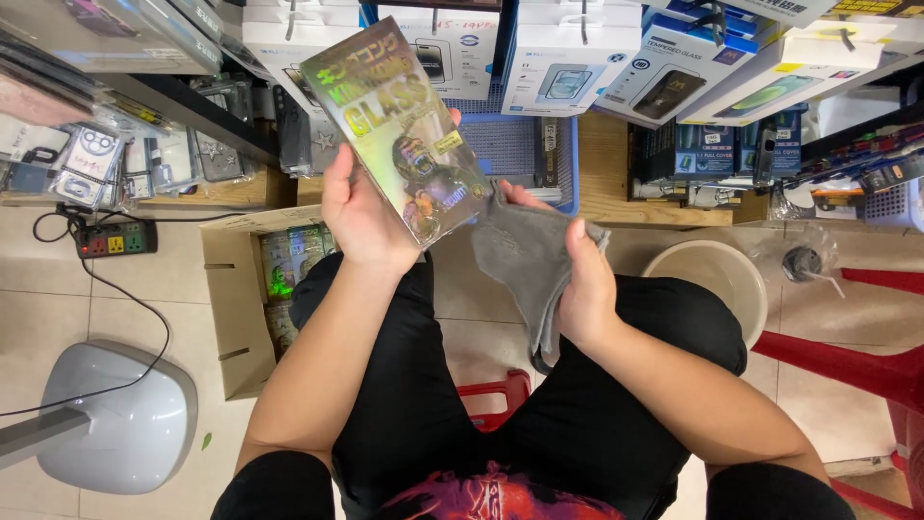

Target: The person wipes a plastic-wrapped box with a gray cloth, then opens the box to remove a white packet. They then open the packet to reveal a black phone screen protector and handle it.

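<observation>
Nearest to the camera are the person's knees in black trousers, and between them shows a piece of a red plastic stool (496,397). Above the lap, the right hand (582,289) holds a grey soft cloth (525,255); its fingers are closed together on the fabric, and the cloth hangs down over the right thigh. The left hand (361,217) is raised a little higher and grips a flat shiny holographic package (399,130) by its lower edge, with the thumb on one side and the fingers pressed behind it. This package is tilted, and its lower right corner is just beside the top of the cloth. On the floor at the left stands an open brown cardboard box (236,318) with similar shiny packages inside. Near it lie a grey rounded fan base (120,419) and a black power strip (115,239). At the right sits a beige plastic bucket (717,274). Farther away, white product boxes (568,58) hang above a blue plastic basket (515,149).
</observation>
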